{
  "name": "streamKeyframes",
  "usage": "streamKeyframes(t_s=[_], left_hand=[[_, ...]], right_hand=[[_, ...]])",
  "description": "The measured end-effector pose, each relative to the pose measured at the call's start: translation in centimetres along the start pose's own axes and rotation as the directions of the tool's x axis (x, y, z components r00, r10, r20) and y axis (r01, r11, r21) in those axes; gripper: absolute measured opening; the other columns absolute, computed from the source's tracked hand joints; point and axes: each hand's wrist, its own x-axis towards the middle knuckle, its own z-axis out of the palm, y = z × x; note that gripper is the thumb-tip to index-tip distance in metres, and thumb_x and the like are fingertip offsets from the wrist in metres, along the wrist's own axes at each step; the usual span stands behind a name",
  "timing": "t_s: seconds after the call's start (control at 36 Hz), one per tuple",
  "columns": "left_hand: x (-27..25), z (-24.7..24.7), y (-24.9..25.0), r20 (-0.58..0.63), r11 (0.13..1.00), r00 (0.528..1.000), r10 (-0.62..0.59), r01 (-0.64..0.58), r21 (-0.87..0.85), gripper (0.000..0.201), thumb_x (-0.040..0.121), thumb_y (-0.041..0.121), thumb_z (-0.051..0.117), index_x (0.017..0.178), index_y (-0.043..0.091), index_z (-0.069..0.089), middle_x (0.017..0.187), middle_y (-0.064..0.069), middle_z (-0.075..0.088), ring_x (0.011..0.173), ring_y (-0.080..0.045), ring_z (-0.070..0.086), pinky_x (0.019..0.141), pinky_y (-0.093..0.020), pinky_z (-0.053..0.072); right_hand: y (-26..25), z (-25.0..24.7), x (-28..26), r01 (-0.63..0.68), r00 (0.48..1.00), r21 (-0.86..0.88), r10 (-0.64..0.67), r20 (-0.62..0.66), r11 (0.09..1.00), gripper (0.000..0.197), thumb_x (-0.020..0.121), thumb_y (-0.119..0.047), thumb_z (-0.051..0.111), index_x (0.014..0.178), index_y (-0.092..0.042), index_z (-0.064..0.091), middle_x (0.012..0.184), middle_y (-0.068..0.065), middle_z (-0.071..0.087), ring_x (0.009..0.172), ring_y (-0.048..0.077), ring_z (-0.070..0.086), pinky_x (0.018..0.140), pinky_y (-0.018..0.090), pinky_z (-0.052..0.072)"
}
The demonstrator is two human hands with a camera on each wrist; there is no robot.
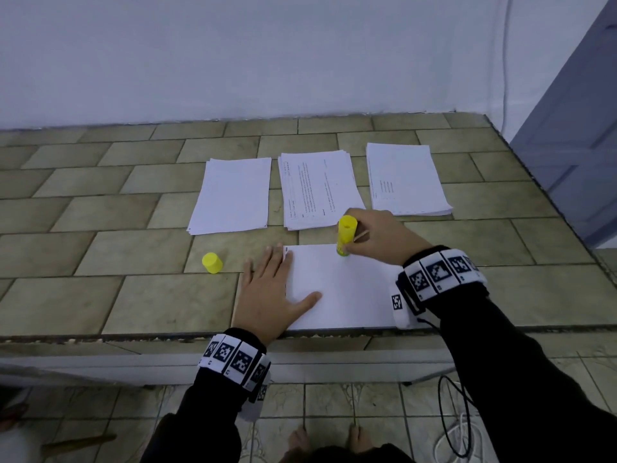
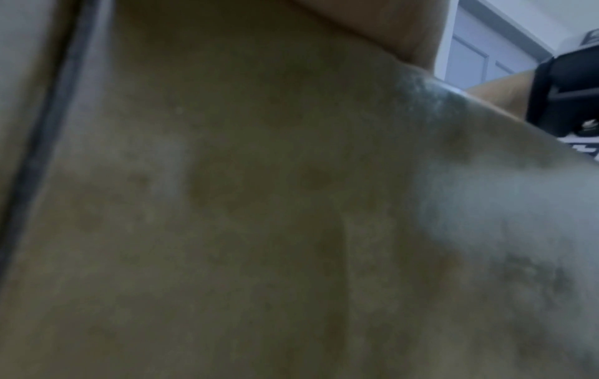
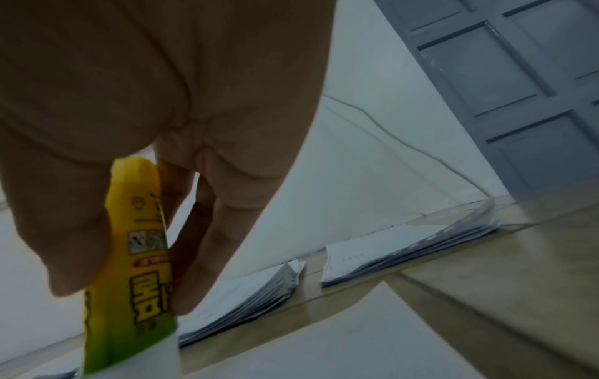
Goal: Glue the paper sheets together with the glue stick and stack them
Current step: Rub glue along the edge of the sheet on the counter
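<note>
The glue stick is standing tip-down on the far edge of the near paper sheet, with the right hand curling its grip around the tube. The left hand is lying flat, fingers straight, on that sheet's left edge. The yellow cap is sitting on the table, left of the sheet; three paper stacks are lying beyond it.

glue stick label lettering, upside down, unreadable, printed sheets too small
</note>
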Motion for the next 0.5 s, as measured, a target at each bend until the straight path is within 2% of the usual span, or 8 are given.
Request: streamKeyframes(t_s=[0.14, 0.25, 0.33, 0.5], left_hand=[[-0.1, -0.1, -0.1, 0.011, 1.000, 1.000, -0.002, 0.002, 0.014, 0.109, 0.071, 0.087, 0.012, 0.157, 0.019, 0.017, 0.166, 0.003, 0.005, 0.152, -0.014, -0.001, 0.121, -0.043, -0.006], [0.0, 0.0, -0.1, -0.002, 1.000, 1.000, 0.001, -0.001, 0.013, 0.107, 0.073, 0.086, 0.014, 0.157, 0.019, 0.018, 0.166, 0.003, 0.007, 0.152, -0.014, 0.000, 0.121, -0.042, -0.004], [-0.1, 0.1, -0.1, 0.003, 0.999, 1.000, 0.003, -0.003, 0.046, 0.106, 0.074, 0.084, 0.012, 0.157, 0.019, 0.015, 0.166, 0.003, 0.005, 0.152, -0.013, -0.002, 0.122, -0.043, -0.004], [-0.1, 0.1, 0.1, 0.015, 0.997, 1.000, -0.003, 0.002, 0.076, 0.108, 0.075, 0.086, 0.009, 0.157, 0.017, 0.014, 0.166, 0.001, 0.004, 0.152, -0.015, -0.003, 0.122, -0.045, -0.002]], right_hand=[[0.3, -0.6, -0.8, -0.008, 0.998, 0.038, 0.010, -0.055, 0.999, 0.014, 0.076, -0.009, 0.073, 0.082, -0.015, 0.062, 0.085, -0.002, 0.072, 0.086, 0.014, 0.069, 0.084, 0.041, 0.055], [0.7, -1.2, -3.5, 0.018, 1.000, 0.145, -0.014, -0.028, 0.989, 0.014, 0.076, -0.002, 0.076, 0.085, -0.009, 0.068, 0.089, 0.000, 0.071, 0.086, 0.015, 0.070, 0.083, 0.036, 0.058], [1.4, -1.7, -5.7, -0.009, 1.000, 0.161, 0.008, 0.010, 0.987, 0.022, 0.075, -0.002, 0.078, 0.094, -0.011, 0.071, 0.095, -0.005, 0.071, 0.088, 0.011, 0.069, 0.081, 0.027, 0.057], [2.1, -2.3, -9.0, -0.040, 0.997, 0.160, 0.028, 0.073, 0.986, 0.025, 0.074, -0.004, 0.080, 0.094, -0.016, 0.072, 0.092, -0.004, 0.072, 0.087, 0.010, 0.068, 0.078, 0.019, 0.053]])
